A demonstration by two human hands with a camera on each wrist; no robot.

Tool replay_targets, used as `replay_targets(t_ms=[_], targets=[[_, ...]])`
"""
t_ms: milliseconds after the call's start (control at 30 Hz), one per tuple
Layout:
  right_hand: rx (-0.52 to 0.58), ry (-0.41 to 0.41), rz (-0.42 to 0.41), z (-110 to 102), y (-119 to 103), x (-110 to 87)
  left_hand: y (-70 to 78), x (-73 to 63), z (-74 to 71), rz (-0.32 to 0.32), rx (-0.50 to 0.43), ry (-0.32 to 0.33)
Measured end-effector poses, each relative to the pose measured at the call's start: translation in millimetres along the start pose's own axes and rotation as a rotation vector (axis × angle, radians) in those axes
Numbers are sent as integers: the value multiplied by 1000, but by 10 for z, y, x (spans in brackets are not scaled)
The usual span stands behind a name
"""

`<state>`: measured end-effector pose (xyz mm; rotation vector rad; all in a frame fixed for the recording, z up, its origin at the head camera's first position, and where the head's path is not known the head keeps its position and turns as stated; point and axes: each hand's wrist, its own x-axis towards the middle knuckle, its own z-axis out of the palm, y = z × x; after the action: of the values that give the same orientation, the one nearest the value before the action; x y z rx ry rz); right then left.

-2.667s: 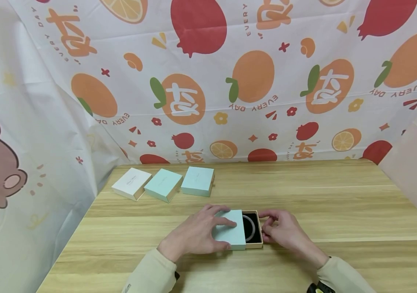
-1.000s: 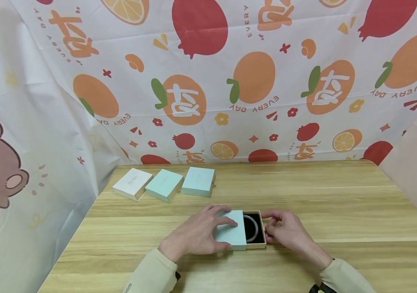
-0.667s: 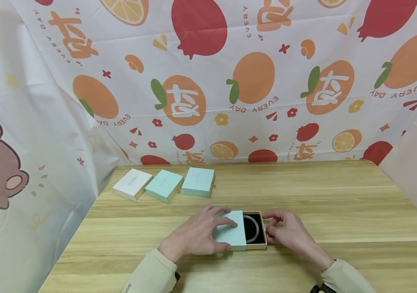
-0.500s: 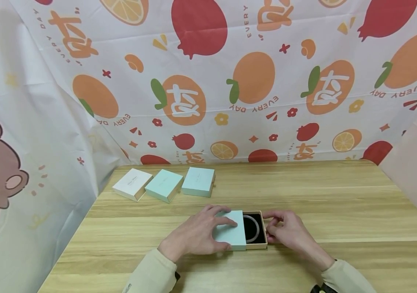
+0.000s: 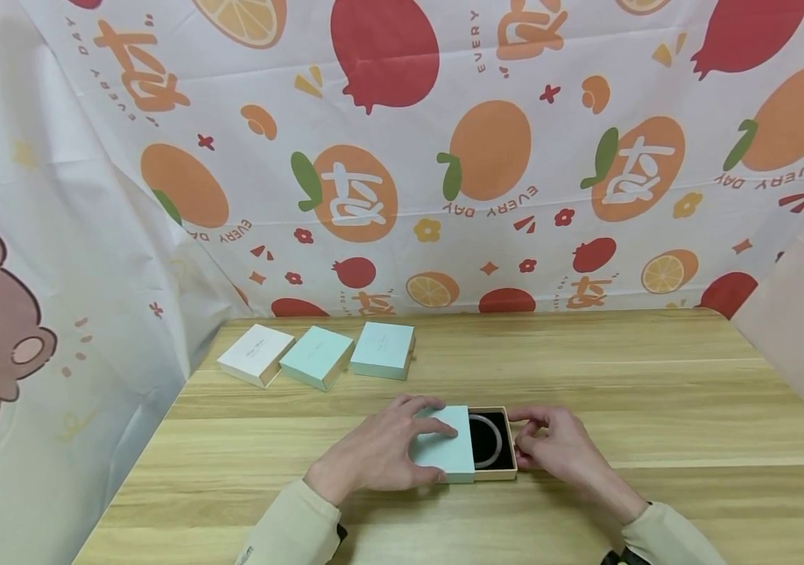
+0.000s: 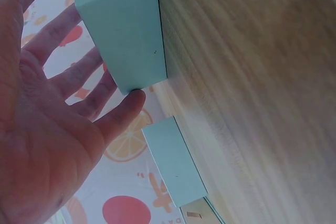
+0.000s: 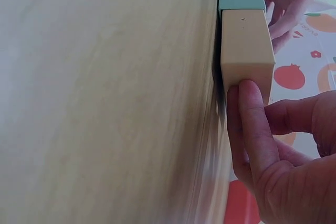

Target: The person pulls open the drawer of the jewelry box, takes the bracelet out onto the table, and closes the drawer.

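Note:
In the head view, a pale mint drawer box lies on the table, its sleeve (image 5: 450,453) at the left and its beige inner drawer (image 5: 495,475) partly out at the right. A grey ring-shaped bangle (image 5: 498,447) shows on the drawer's black lining, its left part hidden under the sleeve. My left hand (image 5: 377,447) spans the sleeve and grips it, thumb at the near edge, fingers over the top and far side. At the drawer's outer end, my right hand (image 5: 557,449) has curled fingers; the right wrist view shows fingertips (image 7: 251,93) against the end face.
Behind and left of the hands, three shut boxes stand in a row: a white one (image 5: 256,353), a mint one (image 5: 317,355) and a light blue one (image 5: 383,348). The wooden table (image 5: 656,392) ends at a fruit-print cloth (image 5: 487,259).
The drawer has slid a little farther right out of the sleeve, showing more of the bangle. My right hand has moved right with it, while my left hand stays in place.

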<state>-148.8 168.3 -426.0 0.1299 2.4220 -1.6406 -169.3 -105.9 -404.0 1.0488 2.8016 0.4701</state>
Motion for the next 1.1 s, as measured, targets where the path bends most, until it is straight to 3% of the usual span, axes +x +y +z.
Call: replay_targets(t_ms=[1100], targets=[[-10,34,-2,-140,79,-26,-9,-5,18,1,-6,10]])
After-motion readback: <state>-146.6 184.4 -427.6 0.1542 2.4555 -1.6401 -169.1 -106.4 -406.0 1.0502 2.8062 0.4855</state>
